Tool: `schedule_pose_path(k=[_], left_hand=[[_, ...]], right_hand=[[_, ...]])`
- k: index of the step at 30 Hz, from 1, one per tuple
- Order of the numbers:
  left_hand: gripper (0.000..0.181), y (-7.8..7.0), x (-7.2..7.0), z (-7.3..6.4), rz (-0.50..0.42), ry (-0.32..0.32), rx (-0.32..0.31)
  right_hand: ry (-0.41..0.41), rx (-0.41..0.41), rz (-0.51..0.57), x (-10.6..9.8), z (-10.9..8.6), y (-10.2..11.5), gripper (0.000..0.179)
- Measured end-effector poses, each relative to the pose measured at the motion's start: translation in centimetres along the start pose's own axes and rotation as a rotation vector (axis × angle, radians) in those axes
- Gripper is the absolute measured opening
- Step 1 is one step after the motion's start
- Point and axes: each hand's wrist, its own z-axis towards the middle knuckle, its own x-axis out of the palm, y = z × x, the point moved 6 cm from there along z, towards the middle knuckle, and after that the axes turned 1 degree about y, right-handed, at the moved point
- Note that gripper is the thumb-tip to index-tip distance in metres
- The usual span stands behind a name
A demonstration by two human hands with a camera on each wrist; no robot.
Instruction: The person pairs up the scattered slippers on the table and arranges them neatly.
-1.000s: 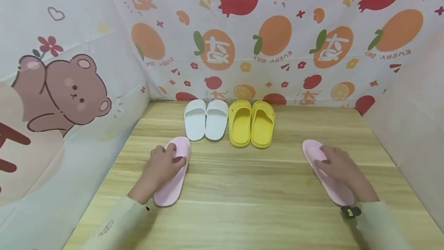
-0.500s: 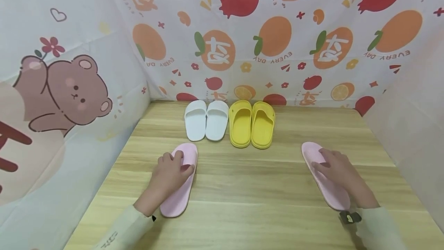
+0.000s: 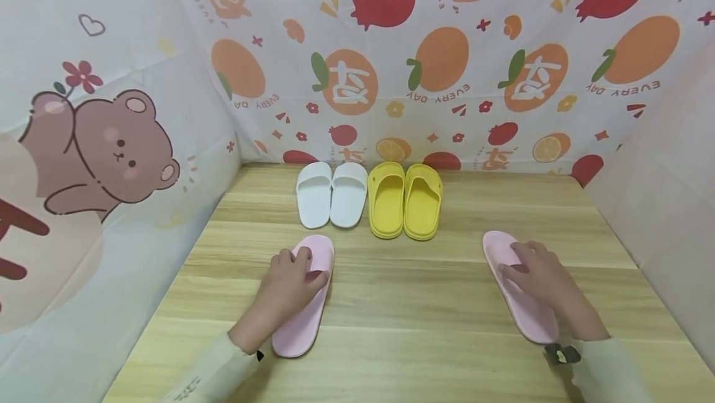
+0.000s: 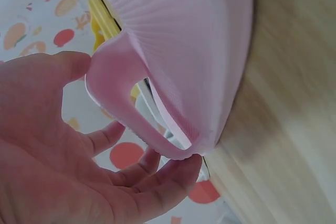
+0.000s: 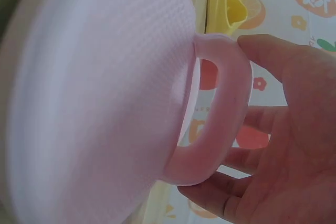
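Note:
In the head view, my left hand grips a pink slipper by its strap, on the left part of the wooden surface. The left wrist view has the thumb at one edge of the strap and the fingertips at the other. My right hand holds a second pink slipper at the right, toe angled to the left. Its strap lies between thumb and fingers in the right wrist view. Both hands cover part of the straps from above.
A pair of white slippers stands side by side near the back wall. Right beside them is a pair of yellow slippers. Fruit-printed cloth hangs behind, and a bear-printed cloth borders the left. The wooden surface spans between my hands.
My left hand has moved right and toward me with its pink slipper. The right hand and its slipper have shifted slightly left and toward me. White and yellow pairs stay put.

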Motion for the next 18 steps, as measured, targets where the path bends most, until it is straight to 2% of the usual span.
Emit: schedule_pose_path(k=[8, 13, 18], left_hand=[[0.043, -2.1, 0.7, 0.1, -0.014, 0.007, 0.035], [0.042, -2.9, 1.2, 0.2, -0.015, 0.007, 0.059], [0.043, -4.1, 1.8, 0.2, -0.007, 0.011, 0.092]], right_hand=[[-0.013, 0.003, -0.015, -0.1, -0.4, 0.4, 0.082], [-0.022, -0.022, 0.003, 0.0, -0.6, 0.7, 0.081], [-0.064, -0.052, -0.001, 0.1, -0.8, 1.2, 0.073]])
